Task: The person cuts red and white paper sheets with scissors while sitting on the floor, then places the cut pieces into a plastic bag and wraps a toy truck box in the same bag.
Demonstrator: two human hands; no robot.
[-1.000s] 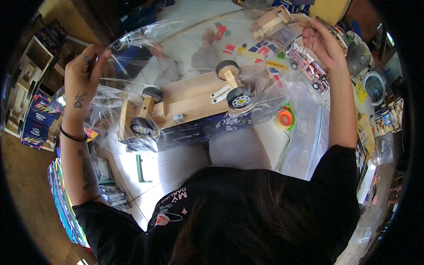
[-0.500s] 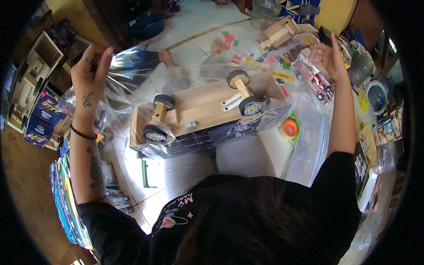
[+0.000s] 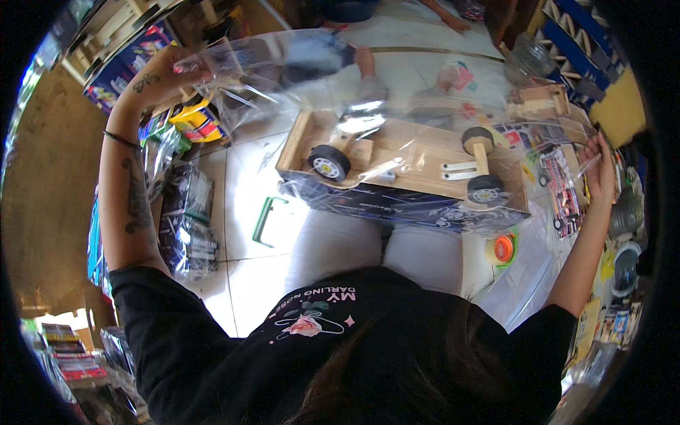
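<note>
A wooden toy truck [image 3: 418,159] lies upside down across my lap, its black wheels up and a dark blue printed side toward me. Clear plastic film [image 3: 262,71] stretches over and beyond it, glossy with reflections. At the upper left, my left hand [image 3: 185,69] is closed on one edge of the film. My right hand [image 3: 601,168], at the far right, has its fingers curled at the film's other side; the fingertips are partly obscured by the plastic. Neither hand touches the truck.
Rolls of tape, one with an orange core [image 3: 503,248], sit right of my legs beside clear plastic sheets [image 3: 524,283]. A green frame-shaped piece [image 3: 265,221] lies on the tiles, left. Wrapped dark boxes [image 3: 188,219] stand further left; printed toy trucks [image 3: 563,188] and a wooden one [image 3: 538,101] are right.
My view has shifted, so the truck appears further right. My arms are spread wider, the right hand is lower and its fingers have curled in from being stretched out.
</note>
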